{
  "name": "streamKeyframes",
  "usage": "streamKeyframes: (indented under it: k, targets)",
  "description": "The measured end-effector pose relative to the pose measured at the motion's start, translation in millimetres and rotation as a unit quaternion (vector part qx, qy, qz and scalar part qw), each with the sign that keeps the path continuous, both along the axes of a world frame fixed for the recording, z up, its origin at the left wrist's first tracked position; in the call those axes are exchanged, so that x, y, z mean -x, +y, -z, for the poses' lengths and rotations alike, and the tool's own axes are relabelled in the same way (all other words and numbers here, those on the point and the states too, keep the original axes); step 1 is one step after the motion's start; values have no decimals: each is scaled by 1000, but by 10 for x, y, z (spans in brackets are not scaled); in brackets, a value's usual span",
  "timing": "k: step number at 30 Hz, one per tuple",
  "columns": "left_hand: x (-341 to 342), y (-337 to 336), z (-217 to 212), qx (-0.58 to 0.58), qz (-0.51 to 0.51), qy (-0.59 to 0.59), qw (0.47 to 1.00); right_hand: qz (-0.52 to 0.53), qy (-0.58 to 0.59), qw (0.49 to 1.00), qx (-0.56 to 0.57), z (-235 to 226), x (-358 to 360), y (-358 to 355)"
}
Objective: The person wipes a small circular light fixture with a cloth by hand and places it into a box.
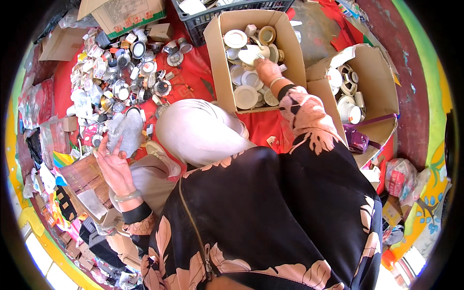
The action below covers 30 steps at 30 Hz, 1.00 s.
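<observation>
My right hand [268, 72] reaches into a cardboard box [216, 53] in front of me, its fingers curled at the edge of a white round light fitting [248, 56]. Several more white and cream round fittings [246, 96] lie around it in that box. My left hand [115, 170], a pale bangle at its wrist, is raised palm up beside my knee. Between its thumb and fingers is the lower end of a crumpled grey plastic bag [127, 133]; a dark-rimmed round piece shows at the bag's top. Some fingers of this hand are spread.
To the left, a big heap of mixed lamps and small boxes [118, 67] covers a red sheet [193, 72]. A second open carton [377, 82] with round fittings stands at the right, a purple object [356, 140] beside it. Behind is a black plastic crate [195, 26]. A wooden-looking box [82, 176] sits left.
</observation>
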State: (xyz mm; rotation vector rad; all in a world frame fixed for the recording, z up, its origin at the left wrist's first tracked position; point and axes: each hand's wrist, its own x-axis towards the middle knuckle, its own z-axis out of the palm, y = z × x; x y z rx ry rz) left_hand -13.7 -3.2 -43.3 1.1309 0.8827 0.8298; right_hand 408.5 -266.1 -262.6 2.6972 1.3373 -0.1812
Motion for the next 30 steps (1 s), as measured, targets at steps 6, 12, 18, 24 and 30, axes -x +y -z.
streamKeyframes:
  k: [6, 12, 18, 24, 30]
  targets:
    - [35, 2, 1, 2, -5, -13, 1000, 199, 113, 959, -169, -508, -262, -396]
    - [47, -1, -12, 11, 4, -28, 1000, 345, 379, 833, -208, -177, -395, -831]
    - [51, 2, -6, 9, 3, -30, 1000, 116, 544, 827, -82, 202, -278, -649]
    - [84, 3, 18, 8, 6, -35, 999, 14, 427, 897, 115, 399, -178, -253]
    - [55, 18, 2, 11, 15, -29, 999, -95, 329, 910, 236, 1079, -183, -273]
